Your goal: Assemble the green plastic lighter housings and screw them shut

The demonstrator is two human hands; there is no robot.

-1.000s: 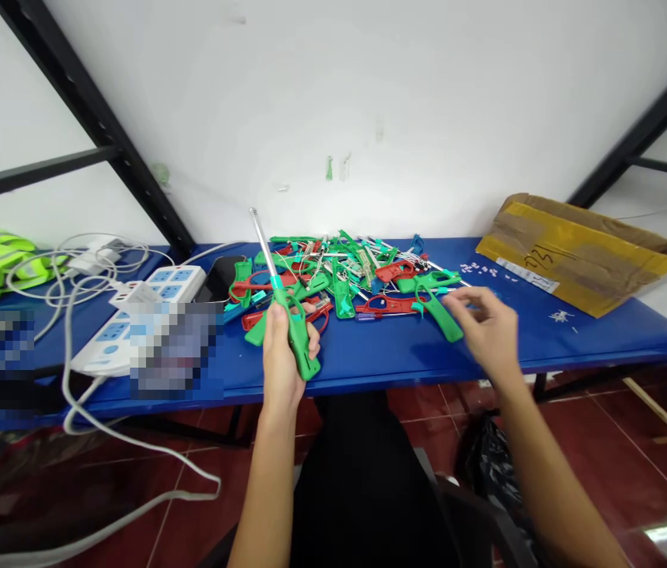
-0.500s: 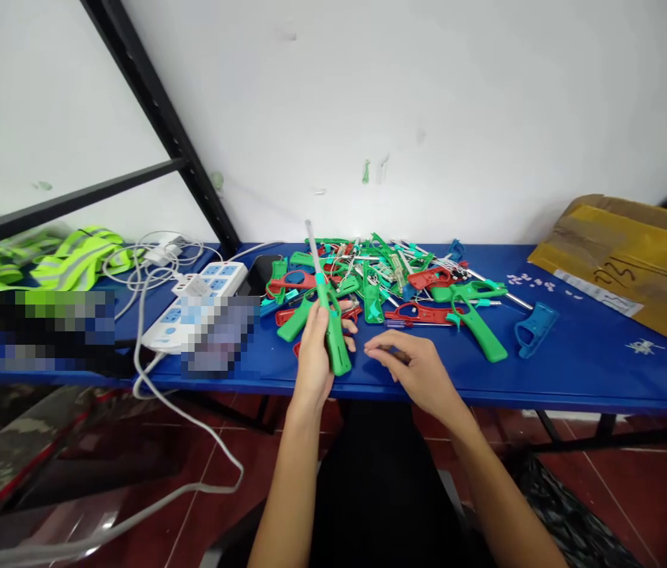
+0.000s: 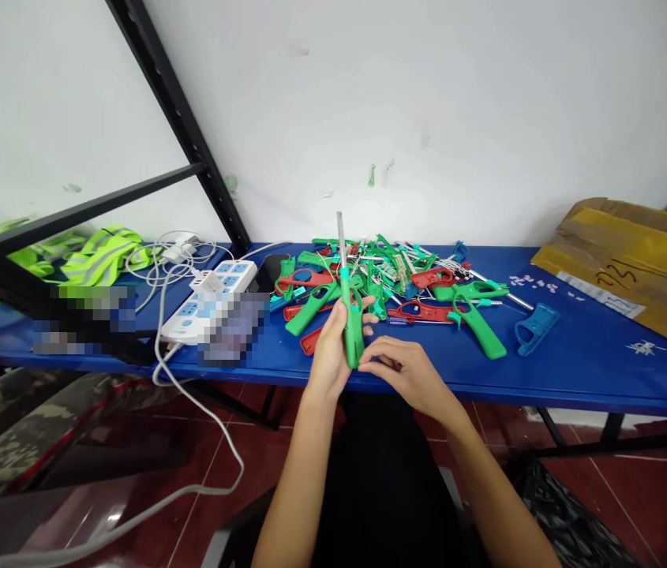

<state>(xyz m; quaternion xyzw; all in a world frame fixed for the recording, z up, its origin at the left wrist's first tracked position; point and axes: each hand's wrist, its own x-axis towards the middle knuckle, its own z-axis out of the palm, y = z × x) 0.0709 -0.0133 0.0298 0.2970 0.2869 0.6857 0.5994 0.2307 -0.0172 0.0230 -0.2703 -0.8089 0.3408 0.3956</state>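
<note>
A green long-necked gas lighter (image 3: 353,335) with a metal tube stands nearly upright in my left hand (image 3: 331,353), whose fingers wrap round its handle. My right hand (image 3: 407,369) is closed in a pinch at the lower right end of that handle; whatever lies between its fingertips is too small to make out. Behind both hands a pile of lighter parts (image 3: 392,272) in green, red and blue spreads over the table. Near my right hand lie a green lighter (image 3: 483,330) and a blue handle shell (image 3: 537,330).
A white power strip (image 3: 215,296) with cables and a dark phone (image 3: 271,272) lie at the left on the blue table (image 3: 575,371). Yellow-green reflective straps (image 3: 105,256) sit beyond a black metal post (image 3: 191,142). On the right rests a taped cardboard box (image 3: 635,268), with small pale pieces (image 3: 537,282) beside it.
My left hand has turned the lighter more upright and shifted it right, and my right hand's fingertips now meet the handle's end. The view has swung slightly left.
</note>
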